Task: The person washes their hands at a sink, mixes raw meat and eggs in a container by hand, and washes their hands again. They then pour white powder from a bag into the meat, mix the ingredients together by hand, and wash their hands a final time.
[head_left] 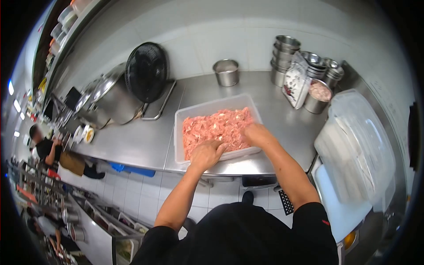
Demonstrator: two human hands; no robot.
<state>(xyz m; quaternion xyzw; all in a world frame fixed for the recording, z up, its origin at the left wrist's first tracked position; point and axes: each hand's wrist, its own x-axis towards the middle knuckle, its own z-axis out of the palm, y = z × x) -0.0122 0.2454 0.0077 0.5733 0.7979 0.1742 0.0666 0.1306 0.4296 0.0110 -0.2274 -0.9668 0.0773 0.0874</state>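
A clear plastic tub [178, 148] filled with pink chopped raw meat [216, 126] stands on the steel counter. My left hand [206, 154] lies over the tub's near rim, its fingers stretched out on the meat and holding nothing. At the tub's right side, my right hand [255, 134] reaches in, fingertips down at the meat. Its fingers are smeared by motion and partly hidden, so I cannot tell whether they grip any meat.
A steel pot [226, 73] stands behind the tub. Stacked steel containers [287, 55] and a pot of pale meat [319, 92] are back right. A black fan [148, 73] and large lidded pots [117, 99] are left. Clear plastic bins [357, 150] lie right. Another person [48, 150] stands far left.
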